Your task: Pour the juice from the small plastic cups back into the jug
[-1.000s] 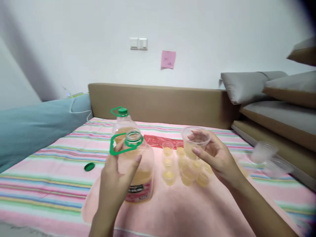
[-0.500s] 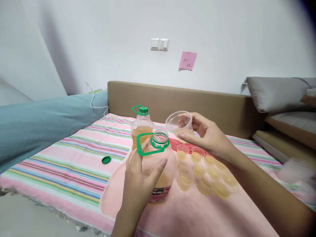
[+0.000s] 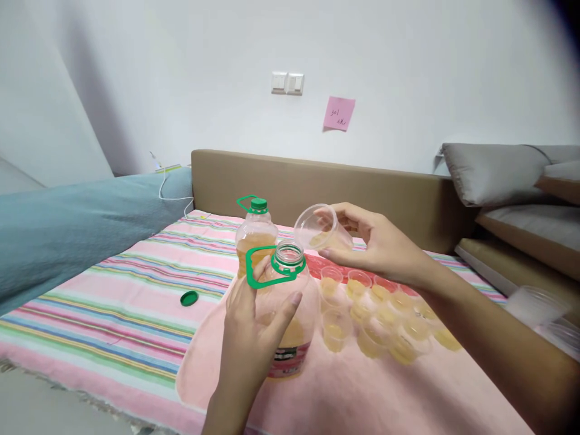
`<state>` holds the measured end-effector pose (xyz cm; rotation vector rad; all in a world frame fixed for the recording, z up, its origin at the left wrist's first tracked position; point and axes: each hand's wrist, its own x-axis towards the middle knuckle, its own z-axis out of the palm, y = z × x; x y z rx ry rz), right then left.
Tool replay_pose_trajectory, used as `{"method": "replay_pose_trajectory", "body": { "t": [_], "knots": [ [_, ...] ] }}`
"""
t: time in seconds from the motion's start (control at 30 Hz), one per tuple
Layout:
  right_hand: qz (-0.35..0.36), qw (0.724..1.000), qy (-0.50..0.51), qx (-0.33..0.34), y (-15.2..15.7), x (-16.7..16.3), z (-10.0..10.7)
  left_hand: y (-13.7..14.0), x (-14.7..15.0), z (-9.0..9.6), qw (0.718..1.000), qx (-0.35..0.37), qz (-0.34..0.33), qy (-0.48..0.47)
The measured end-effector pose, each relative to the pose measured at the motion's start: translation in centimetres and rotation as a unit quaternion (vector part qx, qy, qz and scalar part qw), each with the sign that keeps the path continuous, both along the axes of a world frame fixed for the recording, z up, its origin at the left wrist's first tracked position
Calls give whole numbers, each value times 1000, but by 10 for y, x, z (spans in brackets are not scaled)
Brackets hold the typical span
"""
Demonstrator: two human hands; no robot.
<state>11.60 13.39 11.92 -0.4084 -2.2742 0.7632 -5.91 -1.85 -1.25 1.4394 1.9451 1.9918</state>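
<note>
Bottles (image 3: 296, 338): two (one capped), near one tilted cup (image 3: 317, 232).

Home, striped cloth (image 3: 131, 284), padded backrest (image 3: 335, 187), cushions (image 3: 493, 175)

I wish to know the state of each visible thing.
Front bottle: open, upright, partly filled.
Rear bottle: capped, upright, partly filled.
Loose cap: lying flat.
Raised cup: tilted, some liquid inside.
Grouped cups: upright, with yellow liquid.
Left hand: on front bottle.
Right hand: gripping raised cup.
Note: stuck to wall.
Switches: position unclear.
</note>
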Motion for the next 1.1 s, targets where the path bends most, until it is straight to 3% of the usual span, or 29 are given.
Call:
{"method": "replay_pose_trajectory", "body": {
  "t": [0.57, 1.1],
  "knots": [
    [6, 994, -84, 69, -2, 7, 27, 0, -5, -2, 1000, -15, -9, 6],
    [10, 988, -119, 96, -2, 8, 39, 2, -4, -2, 1000, -16, -11, -3]
  ]
}}
